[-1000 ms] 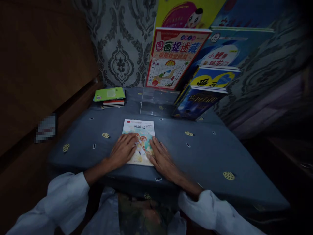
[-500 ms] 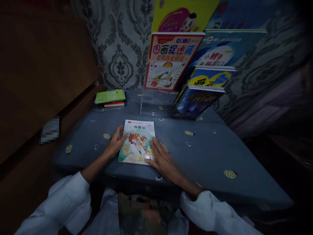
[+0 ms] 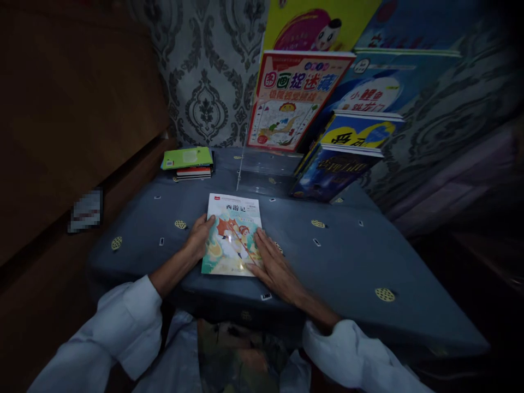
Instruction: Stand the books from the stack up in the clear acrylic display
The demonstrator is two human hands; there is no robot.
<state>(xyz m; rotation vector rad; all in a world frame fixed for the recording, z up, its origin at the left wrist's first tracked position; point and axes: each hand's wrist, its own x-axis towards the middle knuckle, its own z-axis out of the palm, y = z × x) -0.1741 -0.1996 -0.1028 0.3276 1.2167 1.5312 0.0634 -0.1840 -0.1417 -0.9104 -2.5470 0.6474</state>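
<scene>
A thin paperback book [image 3: 234, 240] with a white and green illustrated cover lies face up before me, near the table's front edge. My left hand [image 3: 199, 238] grips its left edge, the thumb over the cover and the other fingers partly hidden at the side. Along the right edge rests my right hand [image 3: 275, 266], its fingers stretched out flat and the thumb lying over the lower right corner of the cover.
Behind the book stands a clear acrylic rack [image 3: 262, 177] with several upright picture books [image 3: 298, 103]. A small stack of books [image 3: 188, 158] lies at the back left. The patterned cloth-covered table [image 3: 347, 256] meets a wooden panel [image 3: 82, 109] on the left.
My left hand has shifted slightly right and closed more on the book's left edge. The book's far edge appears slightly higher in view. My right hand has barely moved.
</scene>
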